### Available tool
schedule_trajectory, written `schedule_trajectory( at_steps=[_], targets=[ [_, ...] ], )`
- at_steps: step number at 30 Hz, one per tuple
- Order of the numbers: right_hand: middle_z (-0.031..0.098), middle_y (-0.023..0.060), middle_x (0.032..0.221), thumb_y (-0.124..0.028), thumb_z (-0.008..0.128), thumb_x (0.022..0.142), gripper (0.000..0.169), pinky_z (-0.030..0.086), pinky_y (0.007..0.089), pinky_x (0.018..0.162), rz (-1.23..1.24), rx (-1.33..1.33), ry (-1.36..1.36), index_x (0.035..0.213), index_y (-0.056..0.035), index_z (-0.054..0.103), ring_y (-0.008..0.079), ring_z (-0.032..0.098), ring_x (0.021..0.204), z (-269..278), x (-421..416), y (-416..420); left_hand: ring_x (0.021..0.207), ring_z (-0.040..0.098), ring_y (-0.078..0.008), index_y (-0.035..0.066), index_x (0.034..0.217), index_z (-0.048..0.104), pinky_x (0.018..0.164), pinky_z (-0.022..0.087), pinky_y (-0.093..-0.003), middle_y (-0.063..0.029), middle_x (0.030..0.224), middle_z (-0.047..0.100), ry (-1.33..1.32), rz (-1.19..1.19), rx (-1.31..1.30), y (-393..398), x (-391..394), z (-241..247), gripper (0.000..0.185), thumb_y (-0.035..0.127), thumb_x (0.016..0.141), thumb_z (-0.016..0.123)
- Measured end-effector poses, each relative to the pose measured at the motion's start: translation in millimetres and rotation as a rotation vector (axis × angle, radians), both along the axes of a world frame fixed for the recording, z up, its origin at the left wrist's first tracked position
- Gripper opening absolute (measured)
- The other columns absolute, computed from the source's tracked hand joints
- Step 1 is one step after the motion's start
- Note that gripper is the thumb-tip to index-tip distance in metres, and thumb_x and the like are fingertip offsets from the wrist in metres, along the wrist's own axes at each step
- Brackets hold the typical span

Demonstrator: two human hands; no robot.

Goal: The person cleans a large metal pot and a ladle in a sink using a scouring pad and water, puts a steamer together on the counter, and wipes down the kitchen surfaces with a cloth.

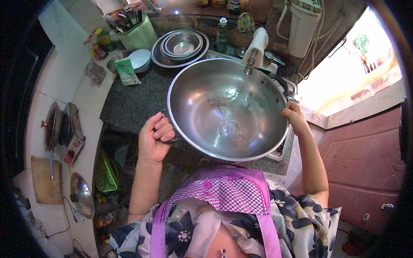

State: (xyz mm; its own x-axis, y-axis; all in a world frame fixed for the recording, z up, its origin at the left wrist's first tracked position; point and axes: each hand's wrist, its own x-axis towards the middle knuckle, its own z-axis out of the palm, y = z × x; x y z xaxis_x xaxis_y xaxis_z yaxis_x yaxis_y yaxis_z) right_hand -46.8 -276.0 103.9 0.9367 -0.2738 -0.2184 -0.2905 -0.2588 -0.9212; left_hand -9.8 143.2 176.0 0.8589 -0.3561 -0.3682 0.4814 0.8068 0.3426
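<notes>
A large stainless-steel wok (200, 119) is held over the sink area, its inside facing up and a shallow pool of clear, rippled water (229, 127) in its bottom. My left hand (157, 135) is closed around the handle at its left side; the fingers mostly hide that handle. At the right, my right hand (293, 116) grips the wok's rim, thumb on the edge. A dark handle (280, 84) is attached on the wok's upper right side. The metal tap (249, 67), wrapped in white cloth, points down over the wok's far edge.
Nested steel bowls (184, 48), a white bowl (140, 59) and a green-white packet (127, 72) stand on the dark stone counter (135, 96). Behind are a green utensil holder (138, 34) and a bottle (222, 35). A gas stove (72, 135) lies left; a reddish door (364, 161) stands right.
</notes>
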Motion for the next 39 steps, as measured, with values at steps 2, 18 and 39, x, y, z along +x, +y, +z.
schedule_trajectory(
  at_steps=[2,18,39],
  targets=[
    [0.044,-0.0015,0.064,-0.010,0.056,0.066,0.011,0.034,0.0253,0.055,0.008,-0.039,0.018,0.069,-0.0026,0.049,0.0102,0.041,0.061,2.8,1.3,-2.1,0.040,0.031,-0.0036,0.002,0.081,0.049,0.037,0.028,-0.0198,0.0044,0.057,0.036,0.012,0.016,-0.005,-2.3,-2.9,-3.3,0.016,0.012,0.091,0.040],
    [0.059,0.0148,0.087,-0.026,0.057,0.082,0.043,0.046,0.0347,0.071,-0.034,-0.338,-0.379,0.114,-0.0011,0.043,0.0236,0.059,0.079,59.2,168.1,33.0,0.040,0.031,-0.0035,0.008,0.070,0.042,0.039,0.029,-0.0209,0.0047,0.056,0.036,-0.029,0.024,-0.013,-15.0,-14.0,-11.2,0.022,0.014,0.091,0.040],
    [0.049,0.0192,0.106,-0.019,0.051,0.080,0.030,0.045,0.0432,0.079,1.202,-1.019,0.126,0.109,-0.0139,0.049,0.0376,0.055,0.092,-16.9,75.5,96.2,0.039,0.031,-0.0049,0.011,0.065,0.039,0.040,0.029,-0.0222,0.0044,0.055,0.037,0.002,0.051,0.023,-32.2,-24.3,-8.1,0.026,0.014,0.091,0.039]
  ],
)
